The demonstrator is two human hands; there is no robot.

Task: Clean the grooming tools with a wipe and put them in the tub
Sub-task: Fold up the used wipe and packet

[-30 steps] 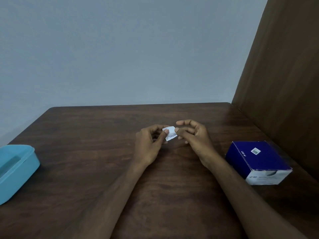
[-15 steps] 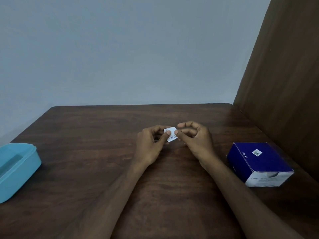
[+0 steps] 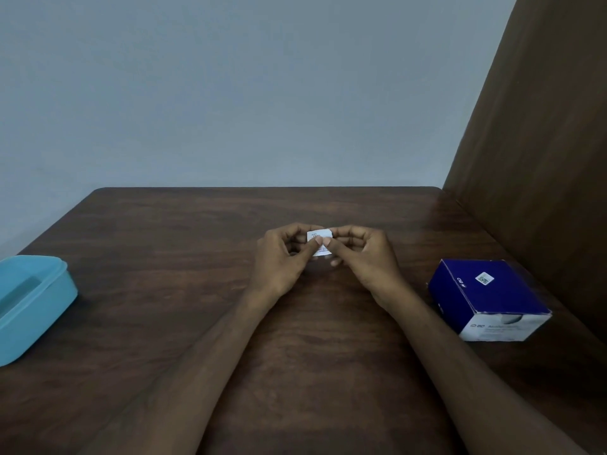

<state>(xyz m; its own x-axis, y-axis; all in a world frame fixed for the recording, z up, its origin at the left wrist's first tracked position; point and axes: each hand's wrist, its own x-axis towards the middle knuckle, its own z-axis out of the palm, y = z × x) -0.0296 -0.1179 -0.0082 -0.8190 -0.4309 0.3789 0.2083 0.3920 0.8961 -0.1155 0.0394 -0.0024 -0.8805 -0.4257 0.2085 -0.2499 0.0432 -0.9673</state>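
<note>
A small white wipe sachet (image 3: 317, 235) with fine print is held above the middle of the dark wooden table (image 3: 164, 257). My left hand (image 3: 283, 257) pinches its left side between thumb and fingers. My right hand (image 3: 364, 257) pinches its right side, and the two thumbs meet at the sachet's front. A light blue plastic tub (image 3: 29, 303) sits at the left edge of the view, partly cut off. No grooming tools show in this view.
A blue and white box (image 3: 489, 297) of wipes lies on the table to the right of my right forearm. A brown wooden panel (image 3: 542, 142) rises along the table's right side. A grey wall stands behind the far edge.
My thumbs have closed together on the sachet, which now stands more upright. The view has shifted slightly.
</note>
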